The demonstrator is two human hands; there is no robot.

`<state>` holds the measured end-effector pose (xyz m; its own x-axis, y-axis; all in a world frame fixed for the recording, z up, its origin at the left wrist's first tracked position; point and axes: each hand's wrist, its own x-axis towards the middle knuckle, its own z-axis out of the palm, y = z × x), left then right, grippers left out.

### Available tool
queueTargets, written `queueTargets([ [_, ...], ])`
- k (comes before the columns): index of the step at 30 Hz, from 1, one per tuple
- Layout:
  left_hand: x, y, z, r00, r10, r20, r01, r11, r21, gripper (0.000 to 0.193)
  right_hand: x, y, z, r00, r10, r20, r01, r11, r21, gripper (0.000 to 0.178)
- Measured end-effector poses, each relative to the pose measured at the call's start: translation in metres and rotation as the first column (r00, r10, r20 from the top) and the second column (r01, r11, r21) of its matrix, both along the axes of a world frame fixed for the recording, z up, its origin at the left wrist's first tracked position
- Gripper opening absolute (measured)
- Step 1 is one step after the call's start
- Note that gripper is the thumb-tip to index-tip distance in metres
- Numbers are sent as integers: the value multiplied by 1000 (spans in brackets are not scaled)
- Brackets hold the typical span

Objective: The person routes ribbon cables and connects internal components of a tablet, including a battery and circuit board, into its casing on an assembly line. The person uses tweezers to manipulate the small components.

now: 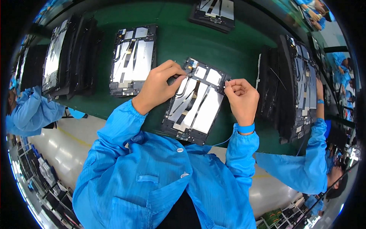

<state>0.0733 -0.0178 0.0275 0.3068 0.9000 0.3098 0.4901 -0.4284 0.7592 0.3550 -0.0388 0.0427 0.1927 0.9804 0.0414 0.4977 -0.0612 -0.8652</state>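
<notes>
An opened tablet point(209, 110) lies slightly turned on the green table in front of me, its silver battery panels, black cables and boards exposed. My left hand point(162, 84) reaches over its upper left edge, thumb and forefinger pinched near a small board; whatever is between them is too small to make out. At the upper right edge, my right hand point(243, 100) has its thumb and forefinger closed on the tablet's rim, the other fingers curled in. A blue wrist strap point(245, 128) with a thin cord circles my right wrist.
Another opened tablet point(144, 57) lies to the left. Stacks of tablets stand at the far left point(55, 57), the right point(305, 84) and the back point(217, 9). A co-worker's blue sleeve point(314, 156) reaches in beside the right stack; another sleeve point(34, 110) shows at left.
</notes>
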Motion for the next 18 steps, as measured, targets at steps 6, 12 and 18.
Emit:
queueTargets([
  [6, -14, 14, 3, 995, -41, 91, 61, 970, -236, 16, 0, 8, 12, 970, 240, -22, -241, 955, -173, 13],
  [12, -26, 19, 8, 988, -141, 70, 154, 956, -250, 15, 6, 10, 7, 978, 209, -17, -208, 955, -213, 10],
  [18, -35, 6, 3, 971, -223, -84, 222, 975, -12, 27, 12, 12, -8, 984, 116, -137, -138, 977, -162, 10],
])
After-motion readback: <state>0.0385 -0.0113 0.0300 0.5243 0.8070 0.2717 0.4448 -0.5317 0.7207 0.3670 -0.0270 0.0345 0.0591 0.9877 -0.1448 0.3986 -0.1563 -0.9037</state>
